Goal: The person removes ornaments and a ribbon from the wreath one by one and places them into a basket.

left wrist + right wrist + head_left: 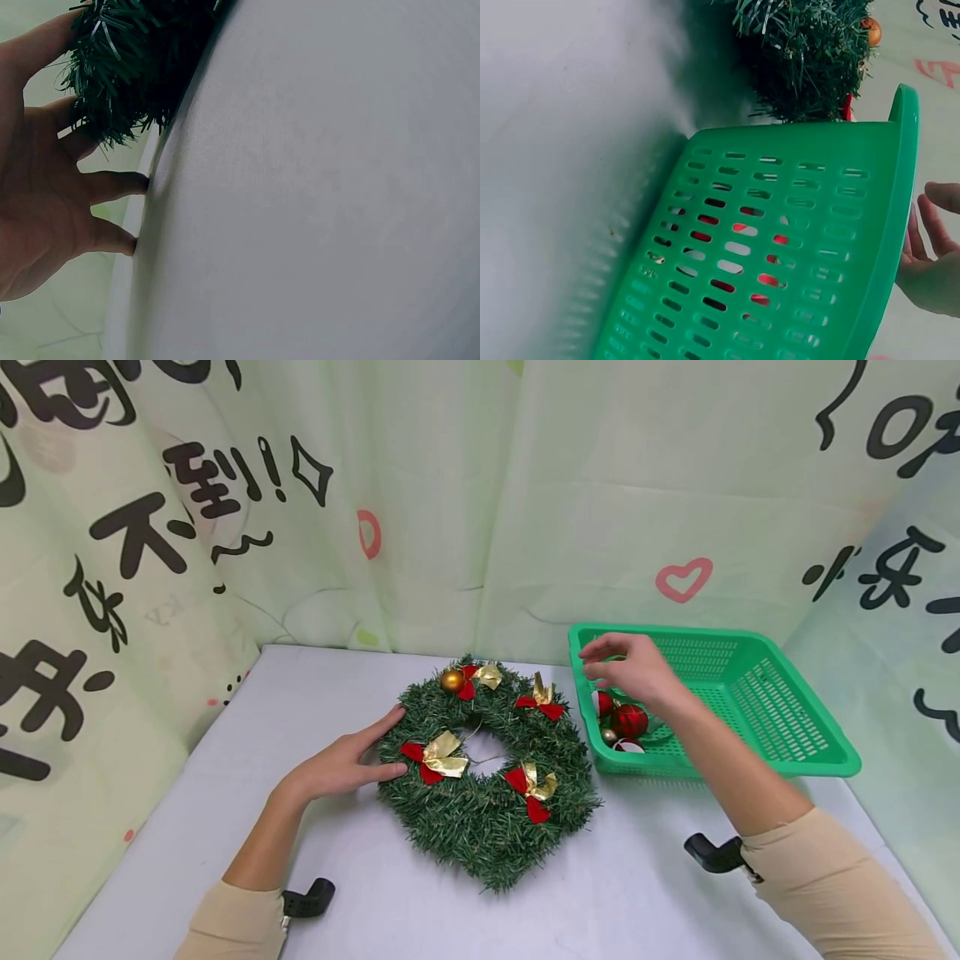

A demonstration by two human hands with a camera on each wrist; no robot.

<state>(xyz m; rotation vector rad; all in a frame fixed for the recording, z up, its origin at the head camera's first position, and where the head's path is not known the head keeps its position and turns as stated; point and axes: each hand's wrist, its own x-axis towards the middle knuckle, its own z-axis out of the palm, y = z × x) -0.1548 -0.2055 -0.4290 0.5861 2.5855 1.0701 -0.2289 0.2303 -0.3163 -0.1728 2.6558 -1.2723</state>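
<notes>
A green artificial wreath lies on the table, with red-and-gold bows and a gold ball on it. My left hand rests against its left edge, fingers spread. In the left wrist view, some fingertips touch the table beside the wreath. Over the left end of a green plastic basket, my right hand hovers with fingers loosely bent and nothing visible in them. Below it in the basket lie red ornaments and a small pale ball.
The basket's perforated side stands close to the wreath's right side. A white cloth covers the table. Printed curtains hang behind it and at both sides.
</notes>
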